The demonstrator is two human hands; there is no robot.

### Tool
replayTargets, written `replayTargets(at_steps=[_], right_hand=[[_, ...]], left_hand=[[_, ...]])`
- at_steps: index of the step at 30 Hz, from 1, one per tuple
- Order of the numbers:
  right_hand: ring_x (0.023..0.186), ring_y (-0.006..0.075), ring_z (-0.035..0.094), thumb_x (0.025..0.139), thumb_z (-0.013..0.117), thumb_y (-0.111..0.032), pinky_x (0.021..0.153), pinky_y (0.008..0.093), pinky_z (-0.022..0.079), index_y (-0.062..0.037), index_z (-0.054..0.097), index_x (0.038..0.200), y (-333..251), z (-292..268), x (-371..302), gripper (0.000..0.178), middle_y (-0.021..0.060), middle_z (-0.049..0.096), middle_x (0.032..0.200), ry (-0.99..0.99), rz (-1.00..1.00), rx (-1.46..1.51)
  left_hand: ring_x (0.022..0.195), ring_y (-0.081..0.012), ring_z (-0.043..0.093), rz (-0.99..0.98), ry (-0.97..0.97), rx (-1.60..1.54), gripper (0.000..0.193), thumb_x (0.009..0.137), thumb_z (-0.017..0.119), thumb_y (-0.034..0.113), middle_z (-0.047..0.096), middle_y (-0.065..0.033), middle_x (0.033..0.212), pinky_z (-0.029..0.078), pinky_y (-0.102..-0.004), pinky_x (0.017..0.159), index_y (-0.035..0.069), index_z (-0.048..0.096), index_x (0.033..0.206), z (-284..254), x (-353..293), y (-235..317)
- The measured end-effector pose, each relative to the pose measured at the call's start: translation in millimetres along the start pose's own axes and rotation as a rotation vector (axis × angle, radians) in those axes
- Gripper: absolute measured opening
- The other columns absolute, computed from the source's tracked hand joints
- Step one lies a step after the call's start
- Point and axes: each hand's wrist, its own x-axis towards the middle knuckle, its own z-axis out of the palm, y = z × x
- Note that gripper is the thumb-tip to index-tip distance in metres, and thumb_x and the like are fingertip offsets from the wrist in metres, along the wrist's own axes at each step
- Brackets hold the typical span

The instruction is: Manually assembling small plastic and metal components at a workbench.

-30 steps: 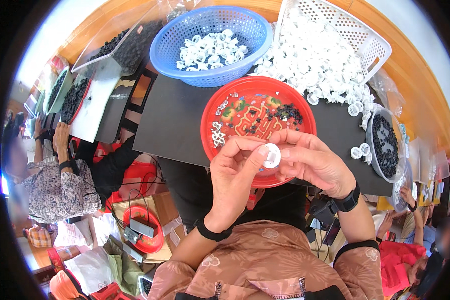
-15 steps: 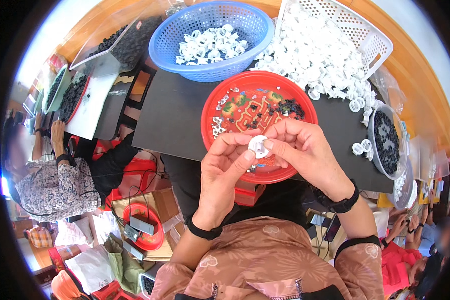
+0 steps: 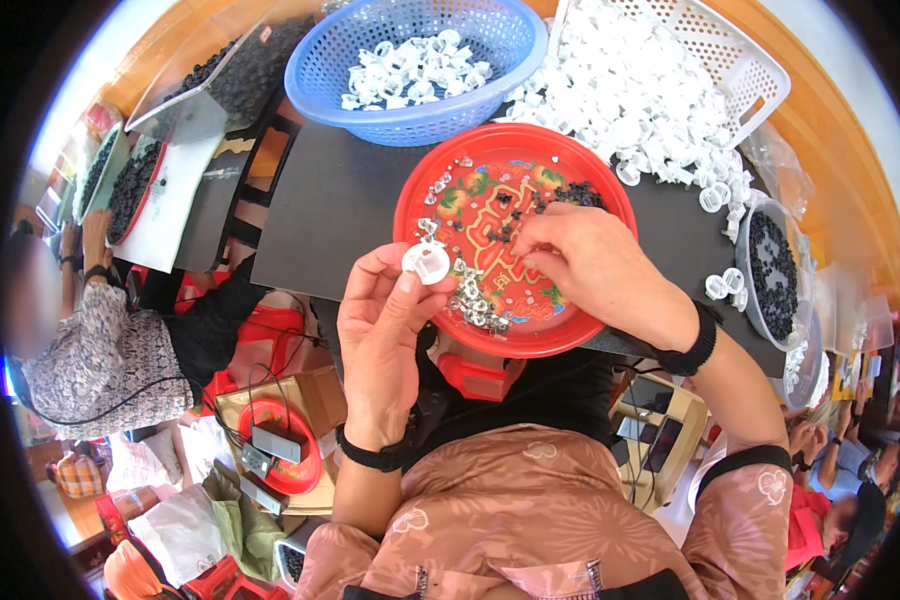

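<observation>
My left hand [image 3: 385, 325] pinches a round white plastic part [image 3: 426, 263] with a recess in its face, held up at the left rim of the red tray [image 3: 407, 215]. Over the tray's right side, my right hand [image 3: 595, 265] reaches in with its fingers bent and drawn together; whatever lies between the fingertips is too small to make out. Small black pieces [image 3: 580, 195] are heaped just beyond its knuckles, a few scattered toward the middle. Small shiny metal-like pieces [image 3: 478, 300] lie near the tray's front left, and clear bits [image 3: 438, 188] along its left side.
A blue basket [image 3: 315, 100] of white parts stands behind the tray. White parts [image 3: 640, 100] spill from a white basket [image 3: 760, 90] at the back right. At right, a clear bowl [image 3: 773, 265] holds black pieces. Another person [image 3: 110, 340] works at the left.
My hands have moved apart. The left has carried the white part leftward, while the right has let go of it and moved over the tray near the black pieces.
</observation>
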Motion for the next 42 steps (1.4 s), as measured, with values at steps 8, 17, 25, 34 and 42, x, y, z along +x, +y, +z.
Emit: replayTargets(at_steps=[8,17,25,34,42], right_hand=[[0.086,0.0346,0.064,0.079,0.061,-0.006,0.074,0.045,0.053,-0.0042,0.068,0.084,-20.0,24.7,22.5,0.009,0.0168,0.062,0.089,-0.093,-0.324,-0.128],[0.085,0.0338,0.066,0.077,0.061,-0.004,0.073,0.0454,0.053,-0.0043,0.069,0.083,-4.3,2.3,10.8,0.01,0.0153,0.065,0.087,-0.123,-0.122,-0.161],[0.081,0.0378,0.066,0.077,0.062,-0.005,0.071,0.0461,0.053,-0.0008,0.066,0.08,-8.8,9.5,11.1,0.006,0.0197,0.065,0.084,-0.223,-0.163,-0.16],[0.075,0.0243,0.063,0.083,0.066,-0.004,0.07,0.0347,0.051,0.0007,0.065,0.086,1.7,1.7,9.2,0.005,0.0125,0.066,0.083,-0.252,-0.059,0.15],[0.075,0.002,0.056,0.091,0.066,-0.01,0.065,0.0207,0.045,-0.002,0.069,0.096,-9.5,-21.9,2.3,0.01,-0.0054,0.065,0.083,-0.407,0.25,0.773]], left_hand=[[0.094,-0.0168,0.068,-0.044,-0.046,-0.108,0.025,0.101,0.053,0.018,0.067,-0.0078,0.105,0.056,-0.0254,0.078,0.003,0.052,0.121,-19.0,2.0,-7.9],[0.1,-0.0216,0.067,-0.095,-0.041,-0.027,0.028,0.098,0.056,0.011,0.063,-0.0101,0.114,0.058,-0.0284,0.084,0.001,0.05,0.124,-0.8,1.4,3.3],[0.099,-0.0148,0.064,-0.113,-0.092,-0.087,0.023,0.099,0.054,0.008,0.063,-0.0068,0.111,0.054,-0.0279,0.086,0.001,0.055,0.121,-5.5,0.9,-1.3],[0.09,-0.0076,0.057,0.096,-0.101,0.302,0.017,0.096,0.058,0.005,0.061,-0.0022,0.101,0.047,-0.0224,0.08,0.0,0.06,0.112,14.7,-4.8,-5.9],[0.1,-0.0121,0.056,0.314,-0.169,0.731,0.014,0.089,0.064,0.0,0.056,-0.0065,0.11,0.045,-0.0239,0.08,0.003,0.065,0.103,30.8,-6.6,-11.1]])
